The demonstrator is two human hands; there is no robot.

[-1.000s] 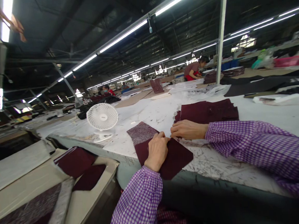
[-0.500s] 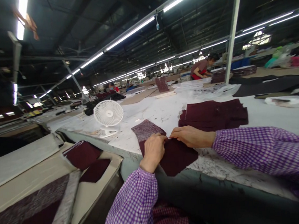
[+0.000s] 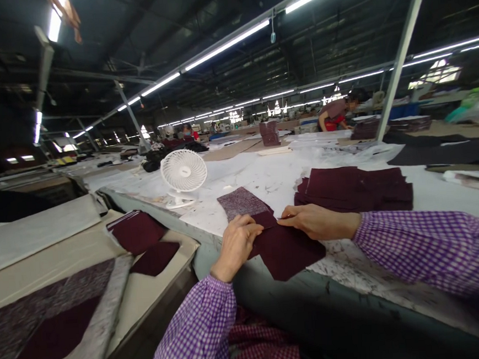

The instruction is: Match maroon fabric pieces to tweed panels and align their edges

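Observation:
A dark maroon fabric piece [image 3: 292,251] lies over the table's near edge, one corner hanging past it. My right hand [image 3: 316,221] pinches its upper edge between thumb and fingertips. On the left, my left hand [image 3: 237,245] is closed, thumb and fingers together on the maroon fabric where the pieces overlap; its fingertips are partly hidden. Beyond my hands, a speckled grey-maroon fabric piece [image 3: 244,201] lies flat, partly overlapped by maroon cloth. A stack of maroon fabric pieces [image 3: 356,188] sits behind my right hand.
A white fan [image 3: 184,171] stands on the white-covered table [image 3: 239,171], left of the fabric. On a lower cream surface [image 3: 165,285] at left lie more maroon pieces [image 3: 138,231] and a speckled board [image 3: 105,317]. A co-worker [image 3: 334,115] bends over the far table near a post [image 3: 403,50].
My left hand has shifted left and slightly away from my right hand, uncovering more maroon cloth between them. My right hand still pinches the edge. The whole view has swung slightly left.

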